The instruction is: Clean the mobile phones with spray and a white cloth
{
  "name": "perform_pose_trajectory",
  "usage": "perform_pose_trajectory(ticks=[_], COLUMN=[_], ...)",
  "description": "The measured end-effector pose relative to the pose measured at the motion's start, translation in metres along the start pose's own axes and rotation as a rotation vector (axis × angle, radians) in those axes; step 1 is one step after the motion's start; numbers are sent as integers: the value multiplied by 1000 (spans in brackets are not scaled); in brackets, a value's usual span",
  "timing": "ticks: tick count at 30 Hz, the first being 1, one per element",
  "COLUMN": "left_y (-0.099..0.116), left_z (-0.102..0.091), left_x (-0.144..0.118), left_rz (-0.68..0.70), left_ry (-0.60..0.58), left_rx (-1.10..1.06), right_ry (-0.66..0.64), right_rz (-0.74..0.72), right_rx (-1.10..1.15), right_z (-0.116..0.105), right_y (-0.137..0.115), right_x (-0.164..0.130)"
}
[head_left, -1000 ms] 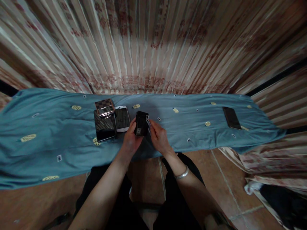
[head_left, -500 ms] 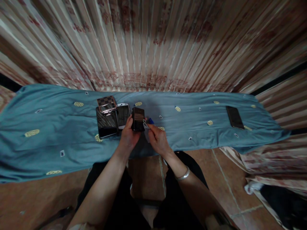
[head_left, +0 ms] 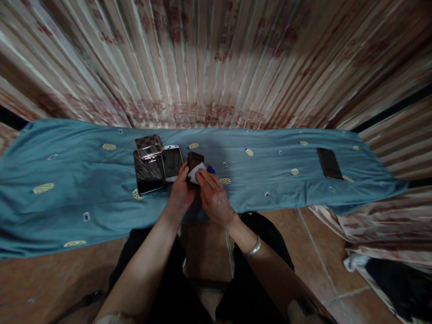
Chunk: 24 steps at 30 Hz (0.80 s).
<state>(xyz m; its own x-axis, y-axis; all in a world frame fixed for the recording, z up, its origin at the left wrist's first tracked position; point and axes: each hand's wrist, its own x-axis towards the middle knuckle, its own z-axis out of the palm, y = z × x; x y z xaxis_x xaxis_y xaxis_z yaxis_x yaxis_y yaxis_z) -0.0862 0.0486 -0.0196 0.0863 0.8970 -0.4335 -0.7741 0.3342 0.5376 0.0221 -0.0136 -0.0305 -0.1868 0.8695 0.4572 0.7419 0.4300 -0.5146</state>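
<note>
While curled round the dark phone (head_left: 195, 159) — left fingers (head_left: 185, 170), right fingers (head_left: 202, 176) on white cloth (head_left: 195, 173).

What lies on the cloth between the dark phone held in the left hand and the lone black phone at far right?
In the head view, only bare blue cloth with small printed motifs separates the held phone from the lone phone.

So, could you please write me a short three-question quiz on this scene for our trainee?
1. True or false: the left hand holds a dark phone.
2. What does the right hand press against that phone? A) a white cloth B) a spoon C) a key
3. Where does the lone black phone lie on the blue cloth?

Key: 1 true; 2 A; 3 far right, apart from the group of phones.
</note>
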Motion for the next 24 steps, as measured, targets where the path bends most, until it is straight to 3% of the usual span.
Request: perform_pose_trajectory(ticks=[2, 5, 14, 24], left_y=[-2, -5, -4, -19], left_z=[7, 13, 4, 5], left_x=[-6, -12, -6, -16], left_rz=[-7, -36, 5, -34], left_ry=[87, 88, 61, -31], left_rx=[-22, 10, 65, 149], right_ry=[1, 23, -5, 20], right_rz=[9, 20, -43, 45], right_rx=[0, -16, -6, -107], right_z=[-1, -5, -1, -12], right_y=[4, 9, 1, 23], right_x=[2, 4, 0, 10])
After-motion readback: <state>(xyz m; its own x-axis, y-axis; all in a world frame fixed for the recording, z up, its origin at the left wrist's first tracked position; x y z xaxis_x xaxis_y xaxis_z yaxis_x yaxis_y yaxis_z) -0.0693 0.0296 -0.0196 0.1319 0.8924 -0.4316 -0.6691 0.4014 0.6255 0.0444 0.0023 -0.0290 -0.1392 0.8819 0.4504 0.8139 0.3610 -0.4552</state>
